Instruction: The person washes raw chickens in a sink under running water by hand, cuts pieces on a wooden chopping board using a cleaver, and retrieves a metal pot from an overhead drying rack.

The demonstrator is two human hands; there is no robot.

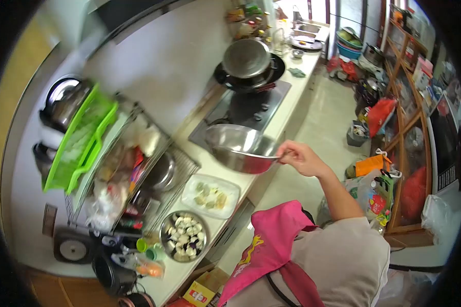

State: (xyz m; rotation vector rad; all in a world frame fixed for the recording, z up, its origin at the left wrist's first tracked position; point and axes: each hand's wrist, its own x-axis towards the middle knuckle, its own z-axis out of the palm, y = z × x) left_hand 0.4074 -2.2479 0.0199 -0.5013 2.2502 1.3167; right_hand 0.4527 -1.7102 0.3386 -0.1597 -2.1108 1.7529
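Observation:
My right hand (303,157) pinches the rim of a large stainless steel bowl (243,153), with the arm stretched out from my shoulder. The bowl is tilted over the counter's front edge beside the cooktop (248,108); its outer side reflects pink. Nearer me, a white rectangular dish (210,196) holds several pale green and yellowish pieces. Next to it is a round metal bowl (184,236) full of white chunks, some with dark skin. My left hand is not in view.
A pan with a metal lid (246,58) sits on the cooktop's far end. To the left stand a wire rack (182,166) and a green basket (82,138). The sink (308,28) lies at the counter's far end. Bags and a wooden shelf (407,128) line the right side.

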